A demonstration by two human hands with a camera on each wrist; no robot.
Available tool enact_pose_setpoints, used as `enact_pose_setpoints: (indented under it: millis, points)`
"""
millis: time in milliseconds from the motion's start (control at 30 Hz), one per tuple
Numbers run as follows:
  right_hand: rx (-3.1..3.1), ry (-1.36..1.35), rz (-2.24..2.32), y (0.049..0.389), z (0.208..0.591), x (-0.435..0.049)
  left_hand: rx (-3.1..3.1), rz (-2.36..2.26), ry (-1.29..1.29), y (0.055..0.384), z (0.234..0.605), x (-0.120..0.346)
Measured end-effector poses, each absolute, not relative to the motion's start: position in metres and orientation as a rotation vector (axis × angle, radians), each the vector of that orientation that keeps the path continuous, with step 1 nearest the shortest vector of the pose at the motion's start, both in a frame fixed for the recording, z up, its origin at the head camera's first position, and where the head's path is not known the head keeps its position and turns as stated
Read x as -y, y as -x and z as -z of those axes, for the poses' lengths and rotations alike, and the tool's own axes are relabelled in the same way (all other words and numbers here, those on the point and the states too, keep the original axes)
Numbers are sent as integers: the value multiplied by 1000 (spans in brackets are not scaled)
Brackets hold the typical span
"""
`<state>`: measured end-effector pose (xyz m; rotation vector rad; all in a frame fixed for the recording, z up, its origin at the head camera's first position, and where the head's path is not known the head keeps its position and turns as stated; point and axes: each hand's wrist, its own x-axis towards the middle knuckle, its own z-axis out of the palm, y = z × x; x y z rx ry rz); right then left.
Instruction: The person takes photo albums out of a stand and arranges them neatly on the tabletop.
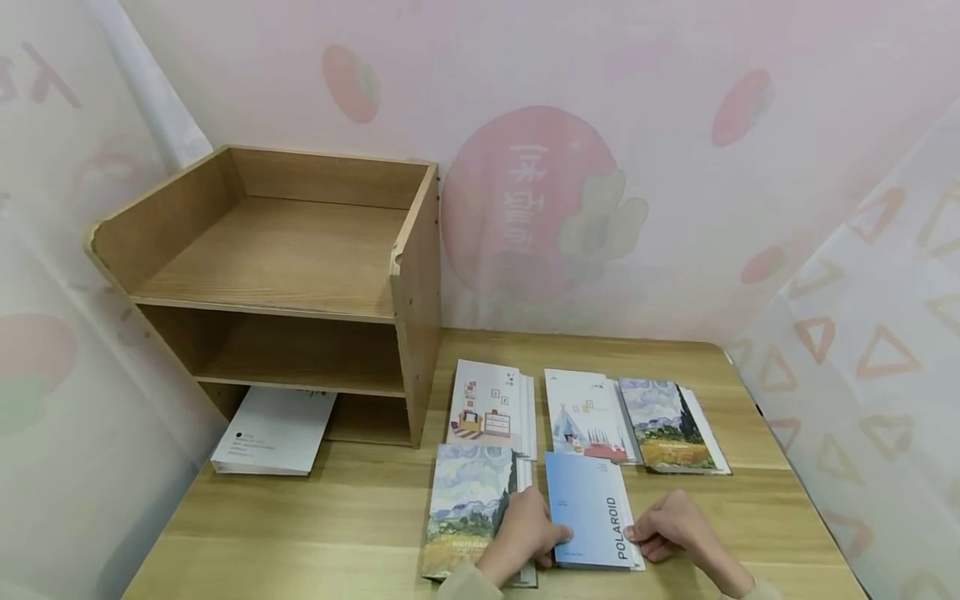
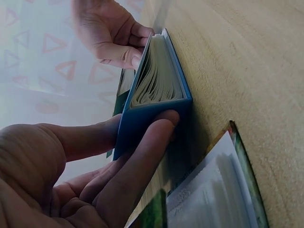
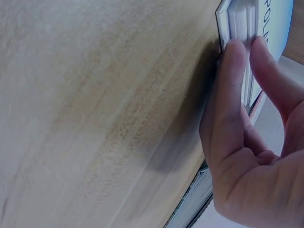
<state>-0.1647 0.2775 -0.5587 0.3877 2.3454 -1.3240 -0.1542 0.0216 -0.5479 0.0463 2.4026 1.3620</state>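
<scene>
A blue photo album (image 1: 588,500) marked POLAROID lies near the front of the table, its cover up. My left hand (image 1: 522,527) grips its spine side, thumb on the cover; in the left wrist view the fingers press along the blue spine (image 2: 147,118). At the opposite, page-edge side, my right hand (image 1: 670,527) pinches the album. The right wrist view shows thumb and forefinger at the white pages (image 3: 242,23). Beneath the left hand in the head view, a landscape-painted photo album (image 1: 467,508) is partly hidden.
Behind the blue album lie a white album with a tent picture (image 1: 588,417) and another landscape album (image 1: 666,425). A white album with a room picture (image 1: 486,408) lies further left. A wooden shelf unit (image 1: 300,308) stands at left, a white album (image 1: 273,433) jutting from its bottom compartment.
</scene>
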Motion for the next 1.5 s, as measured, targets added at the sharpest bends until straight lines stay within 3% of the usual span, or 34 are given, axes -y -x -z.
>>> enact_pose_setpoints:
  millis: [1033, 1500]
  points:
    - [-2405, -457, 1298, 159, 558, -268, -2550, -1351, -253, 143, 545, -23]
    - [-2345, -217, 1335, 159, 531, -267, -2416, -1481, -317, 136, 533, -5]
